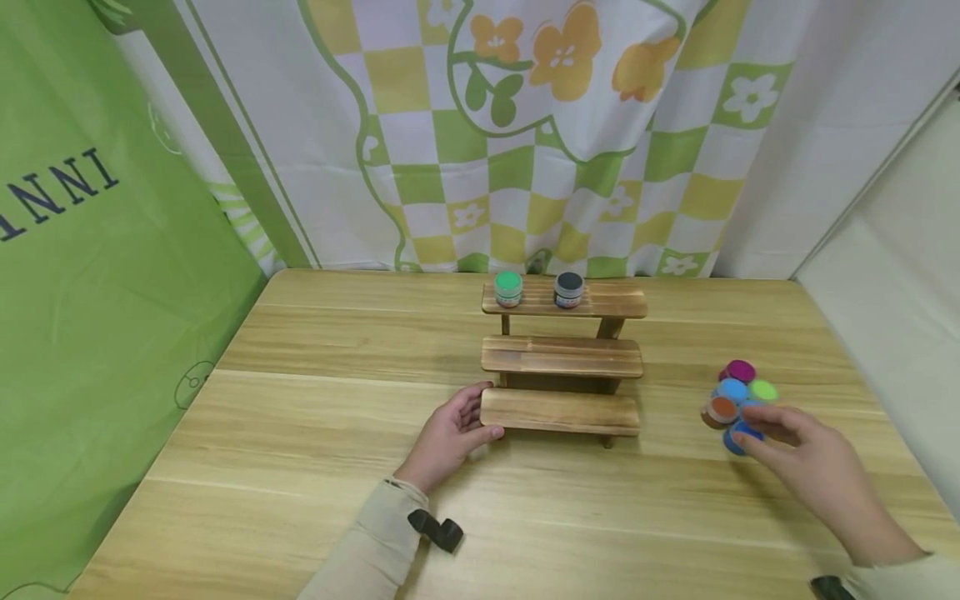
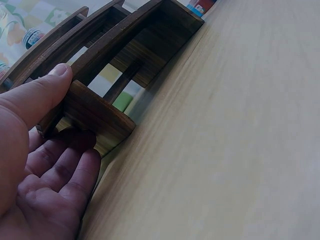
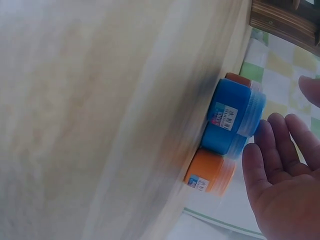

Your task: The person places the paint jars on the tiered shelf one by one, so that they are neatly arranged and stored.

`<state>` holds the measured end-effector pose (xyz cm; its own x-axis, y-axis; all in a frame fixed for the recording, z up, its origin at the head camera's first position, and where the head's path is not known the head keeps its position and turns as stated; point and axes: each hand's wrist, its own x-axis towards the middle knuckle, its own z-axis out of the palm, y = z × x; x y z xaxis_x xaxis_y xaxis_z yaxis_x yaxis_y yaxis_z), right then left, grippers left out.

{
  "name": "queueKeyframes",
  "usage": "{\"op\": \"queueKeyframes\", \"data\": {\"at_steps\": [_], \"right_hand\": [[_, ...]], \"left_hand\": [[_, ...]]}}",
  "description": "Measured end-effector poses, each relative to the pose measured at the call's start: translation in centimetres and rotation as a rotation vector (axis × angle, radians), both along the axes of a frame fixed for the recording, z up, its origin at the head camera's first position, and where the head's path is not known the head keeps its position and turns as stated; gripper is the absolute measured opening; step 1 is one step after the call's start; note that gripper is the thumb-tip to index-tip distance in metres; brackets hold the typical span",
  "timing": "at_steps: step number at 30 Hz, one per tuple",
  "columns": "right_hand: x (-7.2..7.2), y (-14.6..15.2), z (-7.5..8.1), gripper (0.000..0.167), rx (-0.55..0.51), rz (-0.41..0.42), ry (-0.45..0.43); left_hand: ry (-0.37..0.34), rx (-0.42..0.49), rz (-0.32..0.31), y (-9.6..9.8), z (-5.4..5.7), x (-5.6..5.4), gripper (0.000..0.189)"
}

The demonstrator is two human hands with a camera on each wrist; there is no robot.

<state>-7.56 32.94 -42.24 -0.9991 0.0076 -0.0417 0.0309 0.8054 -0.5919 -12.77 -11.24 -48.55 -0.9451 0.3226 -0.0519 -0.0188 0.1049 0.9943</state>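
**Wooden rack (image 1: 562, 411) and small lidded jars, between two hands**

Sleeves: beige, one on each arm; a black fitting (image 1: 436, 531) at the left cuff.

Left hand (image 1: 446, 437): at the left end of the rack's lowest shelf, gripping it, thumb on the front edge, fingers behind and below.

Right hand (image 1: 813, 462): holding nothing, thumb and fingers parted, just beside the clustered jars; contact cannot be told.

Jars, table group: well to the right of the rack, close together by the right fingertips. Nearest, a deep blue jar (image 1: 738, 440); next, a brown jar (image 1: 722, 411), a light blue jar (image 1: 732, 391) and a lime jar (image 1: 763, 391); farthest, a magenta jar (image 1: 741, 371). An orange jar (image 3: 204, 171) shows in the right wrist view.

Rack: three stepped shelves, standing upright on a wood-grain table (image 1: 315, 417). Top shelf, beyond the left hand: a green jar (image 1: 508, 288) left, a black jar (image 1: 569, 289) near the middle, apart.

Backdrop: checked, flowered curtain (image 1: 517, 175) behind the table.
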Motion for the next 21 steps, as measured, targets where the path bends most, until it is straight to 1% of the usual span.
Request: {"op": "queueKeyframes", "data": {"at_steps": [7,13,21], "right_hand": [[0.1,0.1,-0.2,0.057,-0.007,-0.014,-0.004],[0.0,0.5,-0.4,0.056,0.033,-0.021,0.034],[0.0,1.0,-0.7,0.059,0.042,-0.035,0.017]], "left_hand": [[-0.002,0.005,0.0,0.0,-0.1,0.0,0.071],[0.004,-0.005,0.002,-0.1,-0.1,0.0,0.071],[0.007,0.0,0.0,-0.1,0.0,0.0,0.071]]}}
